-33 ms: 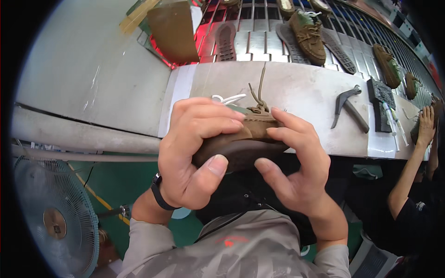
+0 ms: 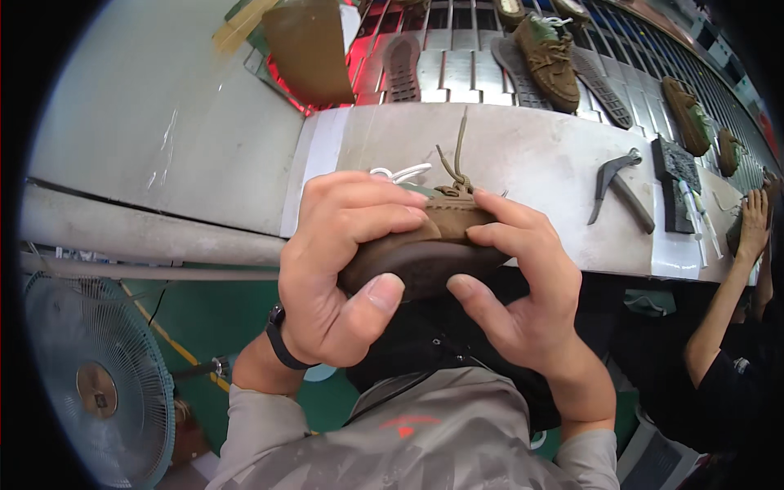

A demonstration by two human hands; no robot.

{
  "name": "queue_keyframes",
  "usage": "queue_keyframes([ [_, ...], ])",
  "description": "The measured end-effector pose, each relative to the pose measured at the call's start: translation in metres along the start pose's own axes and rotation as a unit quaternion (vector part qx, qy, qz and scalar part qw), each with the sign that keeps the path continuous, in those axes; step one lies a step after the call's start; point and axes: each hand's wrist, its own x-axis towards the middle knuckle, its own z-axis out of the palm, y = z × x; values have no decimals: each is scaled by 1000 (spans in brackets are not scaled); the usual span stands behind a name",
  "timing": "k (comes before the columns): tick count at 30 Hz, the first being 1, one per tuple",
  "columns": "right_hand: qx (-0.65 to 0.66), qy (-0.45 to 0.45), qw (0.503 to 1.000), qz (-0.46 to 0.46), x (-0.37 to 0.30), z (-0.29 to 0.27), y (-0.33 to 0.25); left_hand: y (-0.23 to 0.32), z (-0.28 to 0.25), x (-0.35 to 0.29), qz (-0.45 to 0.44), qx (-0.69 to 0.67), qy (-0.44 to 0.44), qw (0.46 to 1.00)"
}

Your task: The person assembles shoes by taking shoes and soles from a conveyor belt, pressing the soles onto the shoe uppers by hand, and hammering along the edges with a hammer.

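A brown lace-up shoe (image 2: pixel 459 219) is held on its side at the near edge of the worktable, its dark brown sole (image 2: pixel 420 265) turned toward me. My left hand (image 2: pixel 335 253) grips one end, fingers over the upper and thumb against the sole. At the other end, my right hand (image 2: pixel 535 282) has its fingers on the upper and its thumb by the sole's lower edge. Brown laces (image 2: pixel 460 159) stand up from the far side, and a white loop (image 2: pixel 402 173) shows behind my left fingers. My hands hide both ends of the shoe.
Pincers (image 2: pixel 618 189) lie on the worktable (image 2: pixel 539 155), right of the shoe, near a dark block (image 2: pixel 676 184) and thin pen-like tools (image 2: pixel 692 216). Beyond, a slatted conveyor (image 2: pixel 457 69) carries shoes and loose soles. A fan (image 2: pixel 98 388) stands at left; a co-worker's hand (image 2: pixel 753 224) is at far right.
The view has shifted very slightly. Both hands keep the same hold on the shoe.
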Motion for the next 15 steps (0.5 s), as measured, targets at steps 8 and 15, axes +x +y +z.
queue_keyframes([
  [8,-48,-138,989,25,5,0,22,-39,40,-80,-106,-124,170,972],
  [15,-68,-207,975,44,16,-18,49,-55,63,-80,-168,-127,90,974],
])
